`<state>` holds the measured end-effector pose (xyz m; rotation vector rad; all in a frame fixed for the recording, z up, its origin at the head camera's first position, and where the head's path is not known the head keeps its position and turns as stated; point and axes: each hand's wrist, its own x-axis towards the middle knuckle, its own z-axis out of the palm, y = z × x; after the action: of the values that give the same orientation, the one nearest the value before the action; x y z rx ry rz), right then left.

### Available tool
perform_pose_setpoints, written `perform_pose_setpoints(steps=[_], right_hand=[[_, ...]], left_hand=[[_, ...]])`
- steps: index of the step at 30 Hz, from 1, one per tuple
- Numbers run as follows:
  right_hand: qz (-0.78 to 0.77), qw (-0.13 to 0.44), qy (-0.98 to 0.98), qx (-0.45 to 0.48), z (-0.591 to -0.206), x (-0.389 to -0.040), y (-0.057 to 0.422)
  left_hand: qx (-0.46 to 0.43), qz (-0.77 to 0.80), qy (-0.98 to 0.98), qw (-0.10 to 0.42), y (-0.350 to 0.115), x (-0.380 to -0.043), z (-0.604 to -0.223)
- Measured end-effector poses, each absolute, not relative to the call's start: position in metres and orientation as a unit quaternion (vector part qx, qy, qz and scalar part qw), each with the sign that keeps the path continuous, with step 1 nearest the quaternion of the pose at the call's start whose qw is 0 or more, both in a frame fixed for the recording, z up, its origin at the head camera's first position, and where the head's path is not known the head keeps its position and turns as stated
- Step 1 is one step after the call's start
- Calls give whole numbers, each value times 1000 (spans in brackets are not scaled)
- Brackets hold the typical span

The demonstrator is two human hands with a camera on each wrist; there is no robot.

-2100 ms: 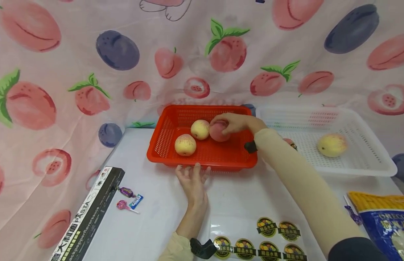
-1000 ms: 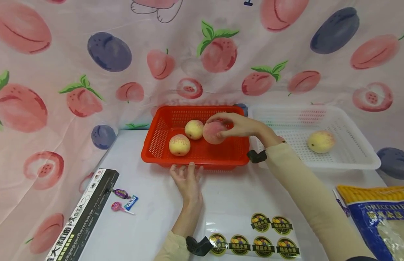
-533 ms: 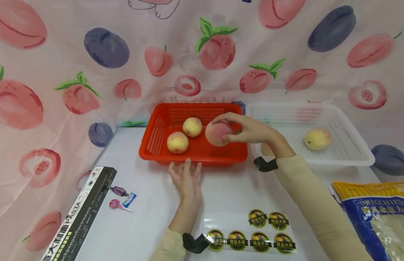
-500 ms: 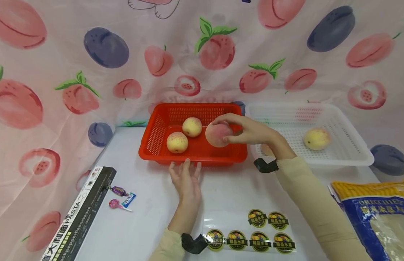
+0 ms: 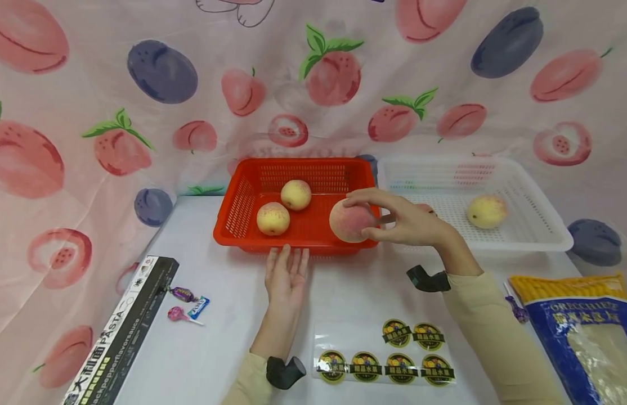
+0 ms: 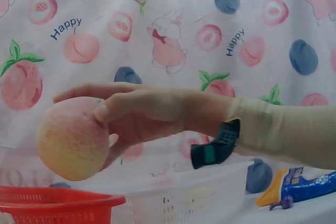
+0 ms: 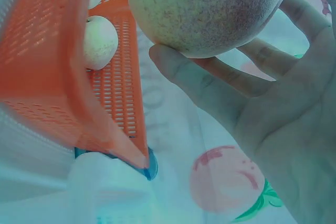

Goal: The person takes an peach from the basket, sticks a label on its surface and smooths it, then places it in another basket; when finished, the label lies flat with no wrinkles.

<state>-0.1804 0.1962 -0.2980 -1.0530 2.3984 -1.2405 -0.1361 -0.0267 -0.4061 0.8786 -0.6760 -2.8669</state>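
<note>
In the head view my right hand (image 5: 412,221) pinches a pink-and-yellow peach (image 5: 348,222) between thumb and fingers. The left wrist view shows this peach raised above the rim of the red basket (image 6: 79,201). Two yellowish peaches, one farther back (image 5: 295,194) and one nearer (image 5: 273,219), lie inside that basket. My left hand (image 5: 285,281) is palm up with fingers extended, its fingertips right at the basket's front rim. Up close in the right wrist view, the fingertips touch the underside of the held peach (image 7: 207,11).
A white basket (image 5: 538,244) stands to the right, holding a yellow peach (image 5: 487,211) and a reddish item (image 5: 425,208) partly behind my hand. Around the table lie a sticker sheet (image 5: 346,337), a pasta box (image 5: 123,332), a pasta bag (image 5: 582,320), a lollipop (image 5: 176,314) and wrapped candies (image 5: 183,294).
My right hand has lifted the peach off the red basket's floor and brought it toward me and to the right. The left hand's fingers have straightened at the front rim.
</note>
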Motion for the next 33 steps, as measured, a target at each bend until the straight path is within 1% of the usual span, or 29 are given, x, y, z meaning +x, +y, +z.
perform_pose_setpoints(steps=[5,12,19,33], right_hand=[[-422,112,825,-359,-304,-165,201],[-415,97,834,-351,-338,-163,216],[-402,88,843,-347,-344,-151,224],[-380,120,837,-374,-368,-135,232]], left_hand=[[293,-927,-233,39,-28,-136,-406],[292,-918,-259,65,-26,-138,-409],[294,-913,-271,75,-25,-137,-410],[284,-914,-281,72,-24,-136,-411]])
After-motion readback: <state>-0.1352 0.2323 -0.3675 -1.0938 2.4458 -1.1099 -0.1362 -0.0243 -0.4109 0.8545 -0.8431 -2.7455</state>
